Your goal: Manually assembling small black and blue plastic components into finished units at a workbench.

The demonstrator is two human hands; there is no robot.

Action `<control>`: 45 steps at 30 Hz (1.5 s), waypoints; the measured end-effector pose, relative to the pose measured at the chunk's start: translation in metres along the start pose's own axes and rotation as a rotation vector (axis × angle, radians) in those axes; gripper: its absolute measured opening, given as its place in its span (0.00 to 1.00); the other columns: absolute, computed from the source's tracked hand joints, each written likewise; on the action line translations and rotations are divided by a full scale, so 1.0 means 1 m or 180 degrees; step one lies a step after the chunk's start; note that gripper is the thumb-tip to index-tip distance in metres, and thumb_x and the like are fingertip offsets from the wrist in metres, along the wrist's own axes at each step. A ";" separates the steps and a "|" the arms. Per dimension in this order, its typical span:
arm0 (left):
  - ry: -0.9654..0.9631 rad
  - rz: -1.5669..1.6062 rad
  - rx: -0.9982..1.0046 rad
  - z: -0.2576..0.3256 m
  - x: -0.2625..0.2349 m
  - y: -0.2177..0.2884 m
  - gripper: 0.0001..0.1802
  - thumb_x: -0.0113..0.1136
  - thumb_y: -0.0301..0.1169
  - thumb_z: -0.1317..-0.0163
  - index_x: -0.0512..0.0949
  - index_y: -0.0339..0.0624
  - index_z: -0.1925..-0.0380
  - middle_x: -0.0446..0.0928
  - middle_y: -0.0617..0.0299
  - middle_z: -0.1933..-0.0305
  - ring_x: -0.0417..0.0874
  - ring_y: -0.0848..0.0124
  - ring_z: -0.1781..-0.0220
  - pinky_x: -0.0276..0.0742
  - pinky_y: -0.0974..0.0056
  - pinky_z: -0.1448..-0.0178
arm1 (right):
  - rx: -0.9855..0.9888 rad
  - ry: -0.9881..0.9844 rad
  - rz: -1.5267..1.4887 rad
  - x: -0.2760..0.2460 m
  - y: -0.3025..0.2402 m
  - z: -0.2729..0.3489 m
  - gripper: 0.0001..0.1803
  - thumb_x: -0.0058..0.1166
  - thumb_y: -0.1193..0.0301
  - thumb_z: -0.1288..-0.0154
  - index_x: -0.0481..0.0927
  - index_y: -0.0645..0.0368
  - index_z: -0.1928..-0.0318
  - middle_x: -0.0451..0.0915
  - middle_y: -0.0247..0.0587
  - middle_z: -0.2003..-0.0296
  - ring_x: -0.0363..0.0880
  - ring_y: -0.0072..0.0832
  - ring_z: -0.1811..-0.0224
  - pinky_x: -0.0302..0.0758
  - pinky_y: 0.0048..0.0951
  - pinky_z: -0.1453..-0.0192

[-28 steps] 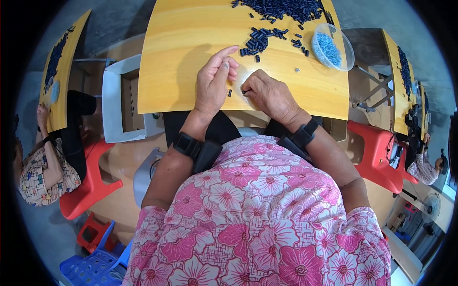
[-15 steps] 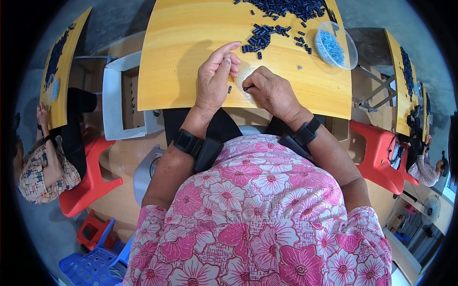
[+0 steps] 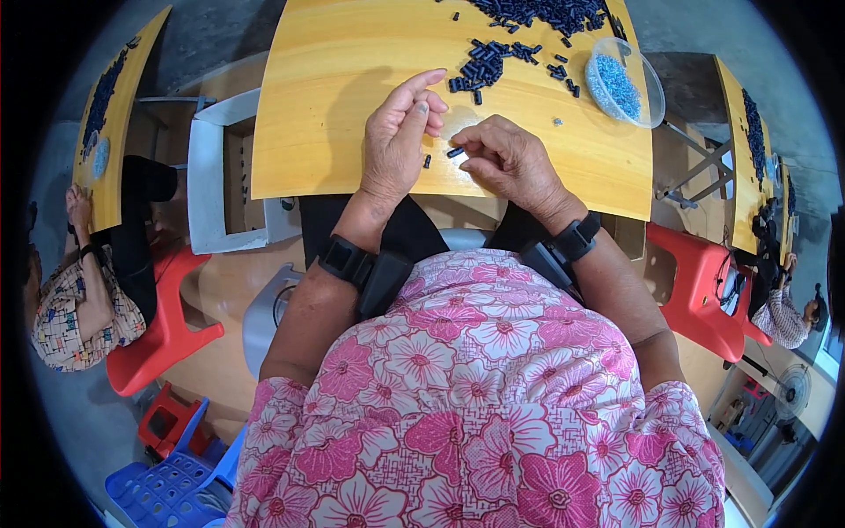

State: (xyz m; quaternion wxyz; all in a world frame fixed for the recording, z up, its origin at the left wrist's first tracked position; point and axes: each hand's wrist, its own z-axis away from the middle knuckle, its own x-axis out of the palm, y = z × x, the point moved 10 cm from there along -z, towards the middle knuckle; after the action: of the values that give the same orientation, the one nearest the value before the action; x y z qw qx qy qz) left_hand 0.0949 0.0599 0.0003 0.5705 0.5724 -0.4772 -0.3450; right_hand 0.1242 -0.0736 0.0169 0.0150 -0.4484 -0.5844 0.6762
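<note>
Small dark part (image 3: pixel 454 152) lies on the yellow table (image 3: pixel 334 97), pinched at the right hand (image 3: pixel 506 161) fingertips, just right of the left hand (image 3: pixel 398 136). Left fingers loosely spread, holding nothing visible. Second dark piece (image 3: pixel 427 161) lies below the left fingertips. Clear bowl of blue beads (image 3: pixel 623 84) at the table's far right.

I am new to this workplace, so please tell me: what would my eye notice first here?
Two hands, the left hand and right hand, meet over a yellow table, with a small dark piece between them. Beyond them lies a pile of dark pieces, and at its right a clear bowl of blue bits.
</note>
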 end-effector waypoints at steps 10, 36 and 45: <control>-0.0059 -0.0009 -0.0056 0.001 0.000 -0.003 0.20 0.44 0.27 0.27 0.72 0.37 0.38 0.74 0.67 0.60 0.71 0.81 0.63 0.72 0.74 0.54 | -0.0238 0.0174 0.0118 0.001 0.002 -0.001 0.15 0.64 0.75 0.45 0.82 0.55 0.55 0.78 0.40 0.67 0.79 0.36 0.66 0.77 0.32 0.60; -0.0273 -0.0188 0.0009 0.003 0.008 -0.003 0.20 0.51 0.22 0.32 0.74 0.35 0.41 0.73 0.68 0.61 0.72 0.82 0.62 0.72 0.76 0.54 | 0.1018 0.0338 -0.1871 -0.007 0.044 0.004 0.06 0.56 0.76 0.33 0.80 0.64 0.58 0.80 0.33 0.72 0.76 0.18 0.73 0.74 0.21 0.66; -0.0347 -0.0750 0.0185 0.004 0.018 0.005 0.14 0.62 0.17 0.41 0.81 0.38 0.55 0.76 0.67 0.62 0.75 0.82 0.63 0.74 0.75 0.56 | 0.1130 0.0422 -0.2744 -0.005 0.040 0.004 0.07 0.53 0.78 0.30 0.80 0.67 0.56 0.78 0.33 0.73 0.73 0.16 0.74 0.71 0.18 0.70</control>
State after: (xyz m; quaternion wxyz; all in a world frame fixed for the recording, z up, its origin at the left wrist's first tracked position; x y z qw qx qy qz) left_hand 0.0958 0.0421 0.0069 0.4824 0.6212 -0.4467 -0.4263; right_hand 0.1449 -0.0925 -0.0123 0.4082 -0.1976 -0.5904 0.6677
